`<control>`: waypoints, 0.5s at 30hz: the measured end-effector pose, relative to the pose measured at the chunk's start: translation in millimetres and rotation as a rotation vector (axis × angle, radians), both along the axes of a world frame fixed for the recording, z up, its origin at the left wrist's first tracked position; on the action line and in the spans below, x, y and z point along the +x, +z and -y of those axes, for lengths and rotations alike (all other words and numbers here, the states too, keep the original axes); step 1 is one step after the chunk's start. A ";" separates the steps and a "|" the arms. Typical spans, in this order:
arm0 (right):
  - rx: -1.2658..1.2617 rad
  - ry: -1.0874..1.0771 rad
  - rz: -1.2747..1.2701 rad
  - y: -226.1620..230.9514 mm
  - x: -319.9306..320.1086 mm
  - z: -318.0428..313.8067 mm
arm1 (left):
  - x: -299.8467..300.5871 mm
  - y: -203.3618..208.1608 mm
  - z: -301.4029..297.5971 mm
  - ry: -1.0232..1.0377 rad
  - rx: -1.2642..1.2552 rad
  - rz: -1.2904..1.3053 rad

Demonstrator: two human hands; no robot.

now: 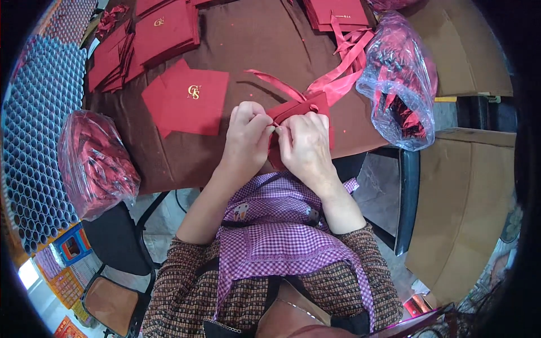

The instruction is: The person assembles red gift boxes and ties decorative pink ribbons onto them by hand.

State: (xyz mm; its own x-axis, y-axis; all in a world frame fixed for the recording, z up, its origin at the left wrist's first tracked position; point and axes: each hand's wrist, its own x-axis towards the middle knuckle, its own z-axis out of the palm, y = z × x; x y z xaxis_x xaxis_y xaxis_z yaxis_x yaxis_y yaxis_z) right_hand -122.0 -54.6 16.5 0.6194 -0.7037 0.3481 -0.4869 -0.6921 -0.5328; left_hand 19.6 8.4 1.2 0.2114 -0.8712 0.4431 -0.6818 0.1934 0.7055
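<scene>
At the table's near edge, my left hand (246,135) and my right hand (307,143) are closed, fingertips pinched together almost touching. Between and behind them is a red paper piece (321,104), folded or layered, with a small dark spot or hole in it. The right hand grips its near side. Whatever the left fingertips pinch is too small to make out. Glossy red ribbons (344,84) trail across the table just beyond the right hand. Left of my left hand, a flat red square piece (211,115) with gold lettering overlaps another red piece.
Stacks of red pieces (169,34) sit at the far left, another stack (341,11) at the far right. Plastic bags of red ribbon stand at the left (98,163) and right (397,79). Cardboard boxes (462,208) are to the right. Brown cloth (259,45) covers the table.
</scene>
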 end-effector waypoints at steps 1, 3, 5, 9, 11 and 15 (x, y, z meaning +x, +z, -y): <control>0.021 -0.010 0.006 -1.8 0.3 -0.1 | -1.2 -2.3 0.0 -0.003 0.001 0.000; 0.051 -0.034 0.045 -1.6 0.8 -0.2 | -4.1 -5.7 -0.4 -0.002 -0.021 -0.119; 0.117 -0.042 0.083 -5.1 0.2 -1.0 | -9.3 -5.4 -4.6 0.017 -0.011 -0.140; 0.114 -0.063 0.131 -6.6 1.2 -4.8 | -8.2 -4.5 -4.1 0.051 0.005 -0.274; 0.040 -0.063 0.139 -11.7 1.7 -3.7 | -1.2 -8.7 -4.1 0.037 0.027 -0.321; 0.084 -0.050 0.078 -7.7 -6.8 -1.1 | 5.0 -20.9 -1.9 0.021 0.062 -0.452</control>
State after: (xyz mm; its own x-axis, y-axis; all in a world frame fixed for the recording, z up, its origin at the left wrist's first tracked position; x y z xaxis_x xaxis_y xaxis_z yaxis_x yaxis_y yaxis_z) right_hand -128.9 -53.5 8.7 0.5565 -0.7615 0.3323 -0.4744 -0.6196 -0.6253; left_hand 24.6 10.3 -19.8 0.3900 -0.8863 0.2496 -0.3059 0.1310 0.9430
